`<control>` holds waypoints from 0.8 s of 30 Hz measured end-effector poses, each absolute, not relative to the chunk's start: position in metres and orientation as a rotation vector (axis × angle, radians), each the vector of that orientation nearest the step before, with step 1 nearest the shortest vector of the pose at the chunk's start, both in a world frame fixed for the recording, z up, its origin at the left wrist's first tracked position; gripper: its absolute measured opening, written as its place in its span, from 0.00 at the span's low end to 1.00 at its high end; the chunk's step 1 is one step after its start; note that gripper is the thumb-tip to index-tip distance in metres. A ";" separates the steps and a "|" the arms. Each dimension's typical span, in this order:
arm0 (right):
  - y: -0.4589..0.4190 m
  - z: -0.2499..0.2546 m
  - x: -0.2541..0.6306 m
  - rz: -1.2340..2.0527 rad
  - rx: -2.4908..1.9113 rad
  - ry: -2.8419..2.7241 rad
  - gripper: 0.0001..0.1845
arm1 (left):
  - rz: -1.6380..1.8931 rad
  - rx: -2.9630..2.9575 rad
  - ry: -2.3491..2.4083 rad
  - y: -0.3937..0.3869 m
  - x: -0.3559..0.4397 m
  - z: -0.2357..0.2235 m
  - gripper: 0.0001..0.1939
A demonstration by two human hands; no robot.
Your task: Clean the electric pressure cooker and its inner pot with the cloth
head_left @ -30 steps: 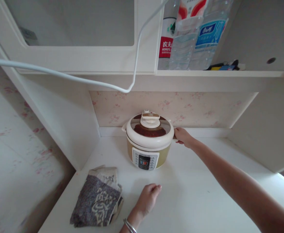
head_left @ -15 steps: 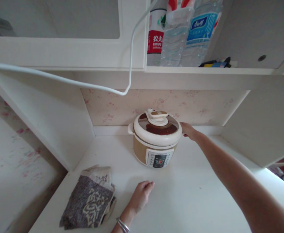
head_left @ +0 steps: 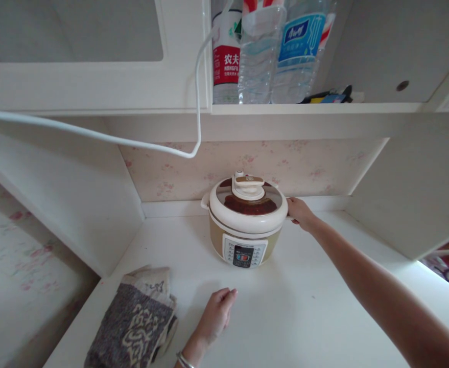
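Head view: the right hand [head_left: 302, 213] is closed at the right side of an electric cooker [head_left: 243, 227], its fingers bent around the side handle, which the grip mostly hides. The left hand [head_left: 216, 312] is curled into a loose fist in front of the cooker and apart from it, with no object visible in it; whether it rests on the surface cannot be told. A silver-coloured bangle [head_left: 186, 360] encircles the left wrist. The cooker stands upright on a smooth white counter [head_left: 278, 317], near the rear wall and beneath the shelf [head_left: 324, 108]. Its body is round and tan; the lid has a thick, cream, rounded rim, a glossy dark brown and reflective top, and a raised cream grip [head_left: 249, 186] with a tan inlay. A rectangular control panel [head_left: 244, 253] with a dark centre faces forward. A folded cloth [head_left: 132, 317], grey and beige with a coarse weave and pale figures, lies left of the left hand. Clear ribbed plastic bottles [head_left: 257, 56] stand on the shelf. A white cable [head_left: 94, 137] hangs across the upper left, bent sharply upward.
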State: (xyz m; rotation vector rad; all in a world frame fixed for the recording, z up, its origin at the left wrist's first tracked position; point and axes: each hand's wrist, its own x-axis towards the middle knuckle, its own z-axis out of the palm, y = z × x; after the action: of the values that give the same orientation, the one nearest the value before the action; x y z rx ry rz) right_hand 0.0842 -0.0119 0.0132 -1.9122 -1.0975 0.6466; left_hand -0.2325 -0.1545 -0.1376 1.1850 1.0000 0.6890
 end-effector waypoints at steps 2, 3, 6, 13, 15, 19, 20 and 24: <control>-0.006 0.015 0.088 0.648 -1.930 -1.073 0.15 | 0.697 1.186 1.002 -0.155 -0.233 -0.138 0.24; -0.003 0.017 0.090 0.651 -1.936 -1.066 0.15 | 0.702 1.188 1.002 -0.155 -0.233 -0.138 0.24; 0.004 0.020 0.094 0.664 -1.941 -1.063 0.15 | 0.708 1.200 1.006 -0.156 -0.233 -0.138 0.24; 0.007 0.024 0.102 0.703 -1.899 -1.087 0.15 | 0.725 1.207 1.032 -0.159 -0.234 -0.137 0.24; 0.006 0.023 0.103 0.713 -1.874 -1.087 0.16 | 0.730 1.212 1.043 -0.161 -0.234 -0.137 0.24; 0.000 0.017 0.101 0.735 -1.812 -1.073 0.20 | 0.741 1.296 1.102 -0.166 -0.234 -0.134 0.24; -0.003 0.014 0.101 0.740 -1.797 -1.061 0.22 | 0.746 1.331 1.116 -0.168 -0.233 -0.132 0.24; -0.027 -0.005 0.106 0.725 -1.755 -0.978 0.25 | 0.771 1.494 1.140 -0.174 -0.229 -0.125 0.24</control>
State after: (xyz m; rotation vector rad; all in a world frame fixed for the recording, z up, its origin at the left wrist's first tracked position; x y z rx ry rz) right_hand 0.1064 -0.0265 -0.0052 -1.7549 -0.9784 0.7252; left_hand -0.2291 -0.1744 -0.1247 1.4944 1.1403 0.7710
